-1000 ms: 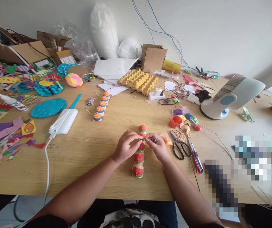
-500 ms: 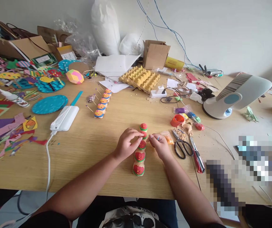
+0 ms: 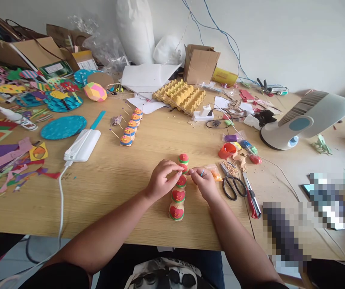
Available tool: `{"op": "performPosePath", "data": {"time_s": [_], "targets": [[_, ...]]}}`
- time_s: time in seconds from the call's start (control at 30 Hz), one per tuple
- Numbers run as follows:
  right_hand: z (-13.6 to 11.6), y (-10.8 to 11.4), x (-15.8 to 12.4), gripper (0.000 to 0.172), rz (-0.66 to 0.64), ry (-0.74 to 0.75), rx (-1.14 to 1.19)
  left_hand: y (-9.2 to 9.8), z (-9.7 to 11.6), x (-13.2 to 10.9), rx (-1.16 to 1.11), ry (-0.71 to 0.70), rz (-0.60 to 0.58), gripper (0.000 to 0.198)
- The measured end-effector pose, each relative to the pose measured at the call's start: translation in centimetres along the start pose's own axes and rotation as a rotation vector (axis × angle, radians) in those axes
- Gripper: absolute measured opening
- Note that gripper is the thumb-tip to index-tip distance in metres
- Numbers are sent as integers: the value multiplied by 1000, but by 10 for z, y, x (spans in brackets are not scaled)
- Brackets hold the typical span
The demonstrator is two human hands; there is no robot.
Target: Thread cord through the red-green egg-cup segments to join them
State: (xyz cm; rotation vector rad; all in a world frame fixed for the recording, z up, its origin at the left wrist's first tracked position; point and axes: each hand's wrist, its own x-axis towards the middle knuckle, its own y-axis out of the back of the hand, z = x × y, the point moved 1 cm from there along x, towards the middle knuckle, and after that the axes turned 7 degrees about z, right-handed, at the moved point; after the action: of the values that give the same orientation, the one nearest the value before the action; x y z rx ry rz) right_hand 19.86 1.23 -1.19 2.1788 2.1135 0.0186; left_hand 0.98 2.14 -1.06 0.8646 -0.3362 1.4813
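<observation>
An egg-carton caterpillar (image 3: 178, 196) stands lengthwise in front of me, its row of cups topped with red clay and rimmed in green. Small yellow features mark the nearer red tops. My left hand (image 3: 164, 176) is at its left side, thumb and forefinger pinched together against the second cup from the far end. Whatever lies between those fingertips is too small to make out. From the right, my right hand (image 3: 203, 182) points toward the same cup, also pinched. A bit of blue shows among its fingers; the rest of what it grips is hidden.
Scissors (image 3: 233, 182), a red utility knife (image 3: 253, 198) and an orange-red clay tub (image 3: 227, 151) lie to the right, before a white fan (image 3: 299, 124). A blue-and-orange caterpillar (image 3: 131, 127) stands farther back, near a yellow egg tray (image 3: 180, 96). Left are a white power bank (image 3: 82, 146) and paper scraps.
The camera view has shifted slightly. Both hands stay at the second cup, and the right fingertips are a little nearer the left ones.
</observation>
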Motion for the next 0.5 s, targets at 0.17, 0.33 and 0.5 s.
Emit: {"op": "performPosePath", "data": {"time_s": [0.17,0.33,0.5], "targets": [[1,0,0,43,-25,7,7,0,0,0,-1,-21,-20,16],[0,-1,-1,42,-83,42,-24,-1,0,1,-6,-23,-51,16],[-6,-2,-2,45,-136,61,-38,-1,0,1,-24,-33,-47,8]]}}
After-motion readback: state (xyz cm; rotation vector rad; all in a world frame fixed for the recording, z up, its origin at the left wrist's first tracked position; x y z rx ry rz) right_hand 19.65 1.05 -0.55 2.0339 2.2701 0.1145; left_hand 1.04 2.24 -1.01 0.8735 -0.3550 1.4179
